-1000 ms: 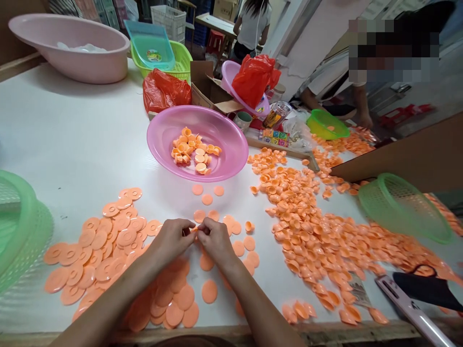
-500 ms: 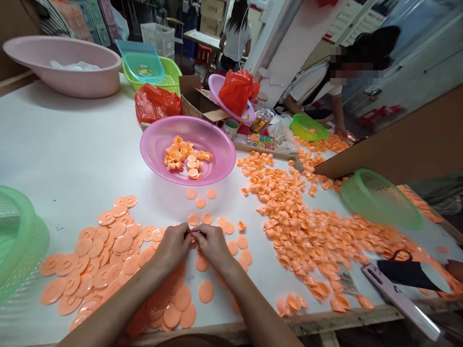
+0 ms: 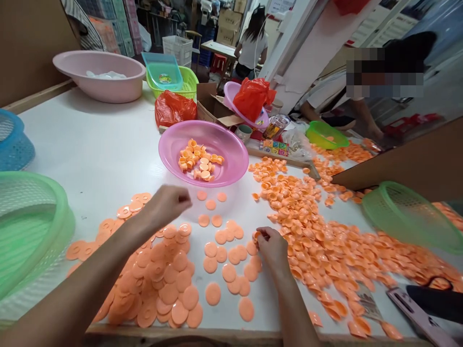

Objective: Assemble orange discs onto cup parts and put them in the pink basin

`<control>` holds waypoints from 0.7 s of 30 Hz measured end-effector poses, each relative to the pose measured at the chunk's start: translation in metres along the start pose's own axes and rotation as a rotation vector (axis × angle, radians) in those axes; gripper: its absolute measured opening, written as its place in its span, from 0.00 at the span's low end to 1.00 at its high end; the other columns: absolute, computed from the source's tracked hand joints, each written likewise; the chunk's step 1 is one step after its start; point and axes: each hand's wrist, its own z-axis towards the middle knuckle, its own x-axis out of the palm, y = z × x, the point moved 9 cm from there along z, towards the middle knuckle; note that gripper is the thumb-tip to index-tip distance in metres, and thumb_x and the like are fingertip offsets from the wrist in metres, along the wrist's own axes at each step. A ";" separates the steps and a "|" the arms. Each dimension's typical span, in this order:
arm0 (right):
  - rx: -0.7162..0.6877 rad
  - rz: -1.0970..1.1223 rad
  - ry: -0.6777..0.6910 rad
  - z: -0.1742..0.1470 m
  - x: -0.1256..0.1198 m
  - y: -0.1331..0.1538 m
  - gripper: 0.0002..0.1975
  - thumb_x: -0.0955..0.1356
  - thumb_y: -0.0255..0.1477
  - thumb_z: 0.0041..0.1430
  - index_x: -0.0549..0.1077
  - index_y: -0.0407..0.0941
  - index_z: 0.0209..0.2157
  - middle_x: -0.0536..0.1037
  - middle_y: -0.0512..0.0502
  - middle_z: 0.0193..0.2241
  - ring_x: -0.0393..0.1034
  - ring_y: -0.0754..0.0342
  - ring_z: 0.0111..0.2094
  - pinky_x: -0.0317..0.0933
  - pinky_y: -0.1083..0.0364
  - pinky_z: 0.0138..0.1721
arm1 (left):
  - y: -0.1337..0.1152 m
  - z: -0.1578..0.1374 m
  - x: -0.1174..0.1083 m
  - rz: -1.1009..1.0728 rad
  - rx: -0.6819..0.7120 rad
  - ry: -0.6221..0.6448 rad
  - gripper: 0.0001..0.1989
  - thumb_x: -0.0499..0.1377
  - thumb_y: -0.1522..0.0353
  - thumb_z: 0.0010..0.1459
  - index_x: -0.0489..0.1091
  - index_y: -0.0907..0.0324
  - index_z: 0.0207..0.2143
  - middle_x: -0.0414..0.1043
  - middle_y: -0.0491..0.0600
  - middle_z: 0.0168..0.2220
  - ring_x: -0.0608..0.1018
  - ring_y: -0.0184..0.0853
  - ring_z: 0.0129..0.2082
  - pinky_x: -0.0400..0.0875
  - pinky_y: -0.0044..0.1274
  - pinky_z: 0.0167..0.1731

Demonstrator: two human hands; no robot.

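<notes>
My left hand [image 3: 172, 201] is raised in front of the pink basin [image 3: 166, 156], over the upper edge of the pile of flat orange discs [image 3: 173, 274]. It is blurred, and its curled fingers do not show whether anything is in them. With its fingertips, my right hand [image 3: 272, 248] pinches a small orange cup-shaped piece [image 3: 256, 237], at the left border of a large heap of similar pieces [image 3: 304, 212]. Between my hands, several smaller orange discs [image 3: 228, 273] are spread on the white table. Inside the basin sit several orange cup pieces [image 3: 193, 154], some topped with discs.
Green baskets stand at the left [image 3: 67, 212] and right [image 3: 412, 217], and a blue basket [image 3: 18, 144] is at the left edge. Red bags [image 3: 175, 108] and a cardboard box [image 3: 208, 108] lie behind the basin. Across the divider, another person [image 3: 347, 108] reaches toward orange pieces.
My hands, together over the discs before, have parted. The left has risen toward the basin, and the right has moved right to a cup piece. The view has shifted left.
</notes>
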 end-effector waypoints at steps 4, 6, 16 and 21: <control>0.105 0.341 0.129 -0.012 0.022 0.017 0.13 0.68 0.39 0.46 0.75 0.43 0.28 0.74 0.49 0.18 0.66 0.53 0.19 0.61 0.55 0.21 | 0.034 -0.037 0.065 0.148 -0.003 0.126 0.07 0.59 0.71 0.50 0.76 0.57 0.32 0.72 0.47 0.30 0.74 0.36 0.32 0.63 0.24 0.30; 0.105 0.443 0.216 -0.021 0.039 0.039 0.12 0.69 0.38 0.45 0.74 0.43 0.28 0.73 0.51 0.17 0.65 0.55 0.17 0.59 0.56 0.19 | 0.032 -0.036 0.084 0.132 0.037 0.091 0.10 0.57 0.71 0.53 0.75 0.57 0.37 0.72 0.48 0.33 0.74 0.36 0.34 0.64 0.25 0.33; -0.066 0.380 0.430 -0.050 0.108 0.098 0.04 0.66 0.29 0.48 0.70 0.45 0.23 0.72 0.53 0.18 0.65 0.57 0.19 0.59 0.59 0.21 | 0.028 -0.038 0.095 0.190 0.110 0.107 0.08 0.62 0.71 0.52 0.75 0.55 0.36 0.74 0.48 0.36 0.72 0.39 0.39 0.58 0.28 0.36; -0.130 0.258 0.428 -0.056 0.124 0.113 0.05 0.64 0.25 0.48 0.67 0.46 0.20 0.70 0.54 0.16 0.64 0.56 0.20 0.57 0.59 0.23 | 0.024 -0.052 0.110 0.198 0.132 0.088 0.05 0.58 0.71 0.57 0.74 0.58 0.30 0.71 0.48 0.31 0.71 0.37 0.36 0.57 0.27 0.34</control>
